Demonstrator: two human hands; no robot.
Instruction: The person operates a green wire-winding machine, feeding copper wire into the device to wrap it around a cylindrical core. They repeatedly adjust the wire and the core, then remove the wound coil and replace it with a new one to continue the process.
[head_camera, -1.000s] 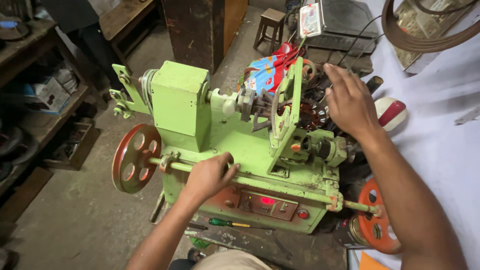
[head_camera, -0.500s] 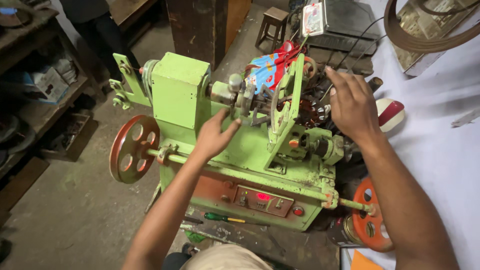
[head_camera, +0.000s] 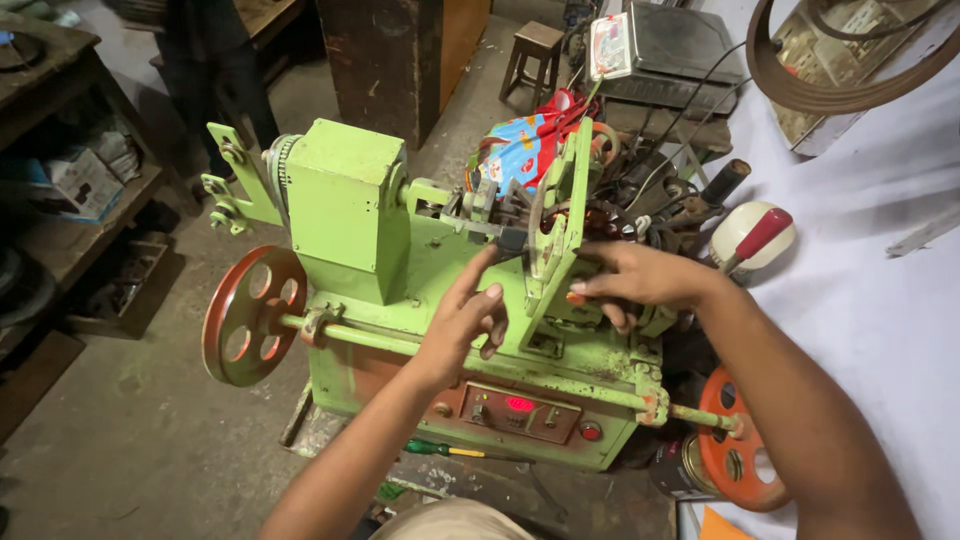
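Head view: we look down on a light-green winding machine (head_camera: 440, 300) standing on a worn, grimy workshop floor (head_camera: 130, 440), and both our hands are at its upright green plate (head_camera: 565, 200) near the middle. Our left hand (head_camera: 465, 320) is open, fingers spread and raised toward the small dark part (head_camera: 512, 240) beside that plate, holding nothing. Our right hand (head_camera: 635, 280) reaches in from the other side with fingers curled against the plate's edge; whether it grips anything we cannot tell. A red handwheel (head_camera: 250, 315) sits at the machine's left end, an orange one (head_camera: 740, 450) at the right, and a control panel with a lit red display (head_camera: 520, 405) faces us. A green-handled screwdriver (head_camera: 445, 450) lies at the machine's foot. White cloth (head_camera: 870, 300) covers the right side, with a red-and-white object (head_camera: 755, 240) on it. Wooden shelves (head_camera: 70, 210) line the left wall, a small stool (head_camera: 530, 55) stands behind. The tangle of wires and coil behind the plate is hard to make out, and our elbows are cut off below.
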